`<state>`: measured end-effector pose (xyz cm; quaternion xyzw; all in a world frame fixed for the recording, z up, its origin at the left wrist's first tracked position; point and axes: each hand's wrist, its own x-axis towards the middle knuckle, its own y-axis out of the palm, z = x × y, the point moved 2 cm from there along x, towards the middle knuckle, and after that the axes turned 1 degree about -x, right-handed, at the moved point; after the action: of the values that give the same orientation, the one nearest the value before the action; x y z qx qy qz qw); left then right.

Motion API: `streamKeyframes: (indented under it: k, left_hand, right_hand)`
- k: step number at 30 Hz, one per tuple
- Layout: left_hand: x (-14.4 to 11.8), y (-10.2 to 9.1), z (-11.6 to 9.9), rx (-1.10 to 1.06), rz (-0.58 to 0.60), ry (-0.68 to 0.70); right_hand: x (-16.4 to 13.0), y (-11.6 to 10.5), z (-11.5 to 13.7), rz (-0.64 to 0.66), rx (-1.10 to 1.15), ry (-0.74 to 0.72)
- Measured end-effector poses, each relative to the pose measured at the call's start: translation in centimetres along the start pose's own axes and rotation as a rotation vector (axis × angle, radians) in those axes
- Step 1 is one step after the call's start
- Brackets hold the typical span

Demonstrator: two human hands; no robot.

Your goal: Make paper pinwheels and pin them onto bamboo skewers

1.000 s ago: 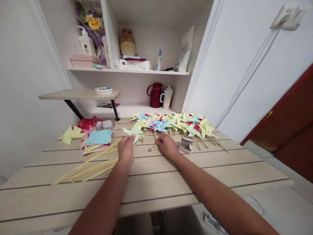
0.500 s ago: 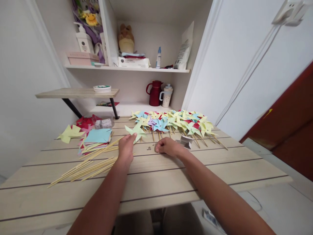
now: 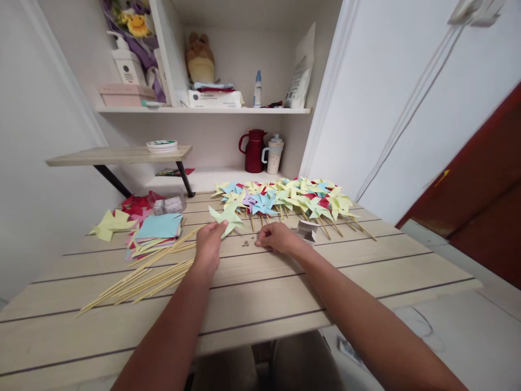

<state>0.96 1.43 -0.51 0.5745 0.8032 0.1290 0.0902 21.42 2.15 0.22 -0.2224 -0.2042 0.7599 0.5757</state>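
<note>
A pale green paper pinwheel is pinched between the thumb and fingers of my left hand, tilted above the table. My right hand is low over the tabletop with its fingertips pressed together; whatever they hold, if anything, is too small to make out. Just left of those fingertips lie several small metal pieces, like tack heads. A small open box sits behind my right wrist. Beyond both hands, many finished pinwheels on sticks lie in a colourful heap.
Thin wooden sticks lie loose at the left. Behind them are stacked coloured paper squares and a yellow paper pinwheel. A raised wooden shelf stands at the back left. A red jug and a cup stand behind the heap.
My right hand has shifted slightly at the small metal pieces, its fingertips still together. The left hand keeps hold of the pale green pinwheel. The whole view has shifted a little.
</note>
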Motion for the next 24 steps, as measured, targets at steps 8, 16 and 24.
streamKeyframes:
  k: [8, 16, 24]
  left_hand:
    - [0.29, -0.04, 0.24, 0.013, 0.025, 0.003]
    - [0.33, -0.07, 0.24, 0.035, 0.037, 0.012]
    - [0.20, -0.03, 0.33, 0.043, 0.040, 0.016]
  right_hand:
    - [-0.23, 0.06, 0.10, -0.028, 0.007, 0.040]
    - [-0.07, 0.07, -0.17, -0.061, 0.007, 0.038]
    - [-0.72, -0.01, 0.14, 0.018, 0.088, -0.037]
